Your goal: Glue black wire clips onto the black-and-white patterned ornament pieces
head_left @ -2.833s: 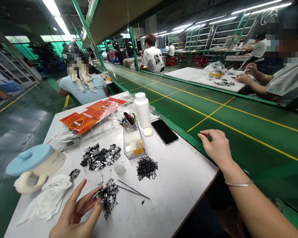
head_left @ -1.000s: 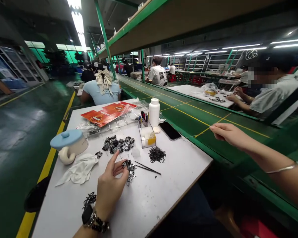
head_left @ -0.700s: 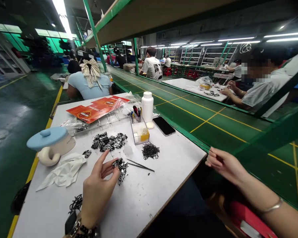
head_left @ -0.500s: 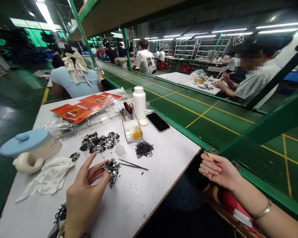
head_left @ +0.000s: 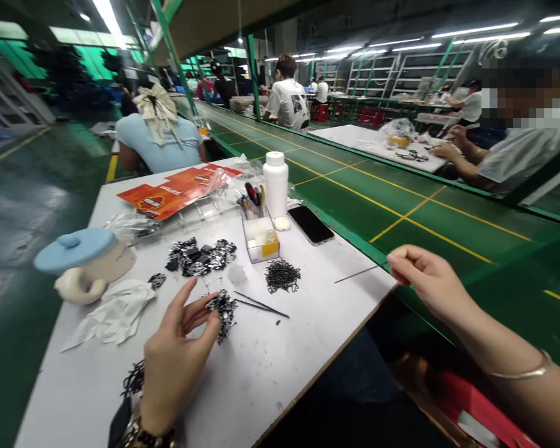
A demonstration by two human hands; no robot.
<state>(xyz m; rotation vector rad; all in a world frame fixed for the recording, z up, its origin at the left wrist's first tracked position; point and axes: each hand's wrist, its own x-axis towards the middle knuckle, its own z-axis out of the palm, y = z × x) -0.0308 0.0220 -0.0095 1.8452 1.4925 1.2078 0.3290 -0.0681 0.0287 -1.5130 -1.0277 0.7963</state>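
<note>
My left hand (head_left: 177,358) rests at the near side of the white workbench (head_left: 280,367), its thumb and fingertips on a clump of black-and-silver metal parts (head_left: 224,314). Beside that clump lie slim tweezers (head_left: 261,304). My right hand (head_left: 424,277) is past the bench's right edge, pinching a thin dark wire (head_left: 358,274) that points left over the bench corner. A heap of similar metal parts (head_left: 200,257) lies further out, and a pile of fine black wires (head_left: 282,276) sits between it and my right hand.
A clear box of tools (head_left: 260,239), a white bottle (head_left: 275,185), a phone (head_left: 310,224), a blue-lidded mug (head_left: 86,260), a white cloth (head_left: 114,319) and an orange printed card (head_left: 177,193) stand on the bench. Green conveyor belts (head_left: 401,199) run to the right; co-workers sit beyond.
My right hand has risen back toward the bench edge with the wire now pointing left. My left hand stays at the clump, and the view has swung slightly.
</note>
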